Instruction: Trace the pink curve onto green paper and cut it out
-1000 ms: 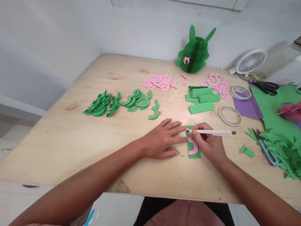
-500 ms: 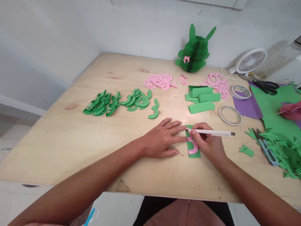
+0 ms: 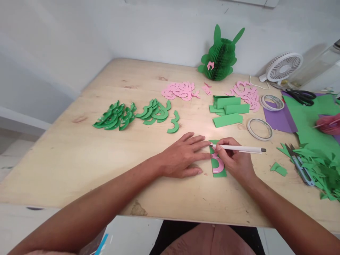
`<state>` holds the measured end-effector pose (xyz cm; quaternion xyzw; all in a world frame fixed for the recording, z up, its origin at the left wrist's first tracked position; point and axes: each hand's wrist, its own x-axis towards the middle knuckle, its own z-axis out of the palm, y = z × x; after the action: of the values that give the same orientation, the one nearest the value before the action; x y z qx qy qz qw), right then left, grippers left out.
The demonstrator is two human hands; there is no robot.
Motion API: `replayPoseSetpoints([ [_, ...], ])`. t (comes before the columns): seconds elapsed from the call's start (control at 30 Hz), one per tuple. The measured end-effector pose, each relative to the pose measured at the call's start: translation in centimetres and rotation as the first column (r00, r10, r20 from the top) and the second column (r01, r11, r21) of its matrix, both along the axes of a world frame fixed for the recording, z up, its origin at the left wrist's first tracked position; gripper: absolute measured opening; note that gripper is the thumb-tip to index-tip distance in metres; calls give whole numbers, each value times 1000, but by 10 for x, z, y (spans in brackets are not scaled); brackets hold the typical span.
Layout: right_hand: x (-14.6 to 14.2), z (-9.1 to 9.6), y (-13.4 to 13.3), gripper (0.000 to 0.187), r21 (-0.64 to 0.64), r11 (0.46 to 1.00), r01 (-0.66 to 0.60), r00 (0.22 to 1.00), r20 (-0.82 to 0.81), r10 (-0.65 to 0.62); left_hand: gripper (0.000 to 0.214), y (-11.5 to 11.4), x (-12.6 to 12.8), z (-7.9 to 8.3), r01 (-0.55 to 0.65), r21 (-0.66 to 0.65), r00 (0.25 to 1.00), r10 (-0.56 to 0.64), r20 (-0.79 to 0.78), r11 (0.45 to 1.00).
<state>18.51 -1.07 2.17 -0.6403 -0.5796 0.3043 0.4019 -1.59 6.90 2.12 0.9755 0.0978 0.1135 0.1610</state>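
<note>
A white pen is pinched in my right hand, its tip at the upper part of a green paper strip. On that strip lies a pink curved paper piece, partly hidden by my fingers. My left hand rests flat with fingers spread, its fingertips pressing the left edge of the pink piece and strip. Just beyond it lies a single green wavy cutout, beside a pile of similar green cutouts.
Folded green strips and pink cutouts lie farther back. A green paper honeycomb figure stands by the wall. On the right are tape rolls, blue-handled snips, black scissors, green scraps and a white fan.
Hardly anything differs. The camera view has shifted very slightly, while both hands, the pen and the paper keep nearly the same places.
</note>
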Motion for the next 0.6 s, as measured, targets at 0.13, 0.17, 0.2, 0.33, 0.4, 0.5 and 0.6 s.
replayPoseSetpoints([
  [0.13,-1,0,0,8,3,1000,7,1000,-7,-7,45,0,0,-1,5,-1,1000,-5,3,1000],
  [0.17,0,-1,0,8,1,1000,10,1000,-11,-10,45,0,0,-1,6,-3,1000,-6,5,1000],
  [0.2,0,-1,0,8,0,1000,14,1000,-15,-14,46,0,0,-1,6,-6,1000,-6,5,1000],
  [0.33,0,-2,0,7,1,1000,18,1000,-24,-18,46,1,0,-1,13,-6,1000,-13,0,1000],
  [0.4,1,-2,0,7,1,1000,10,1000,-14,-10,45,1,0,0,14,-3,1000,-13,3,1000],
  [0.5,1,-1,0,8,4,1000,3,1000,20,-3,45,1,0,0,11,-2,1000,-11,6,1000],
  [0.6,1,-1,0,8,14,1000,4,1000,21,-4,45,0,0,-1,7,-7,1000,-7,12,1000],
])
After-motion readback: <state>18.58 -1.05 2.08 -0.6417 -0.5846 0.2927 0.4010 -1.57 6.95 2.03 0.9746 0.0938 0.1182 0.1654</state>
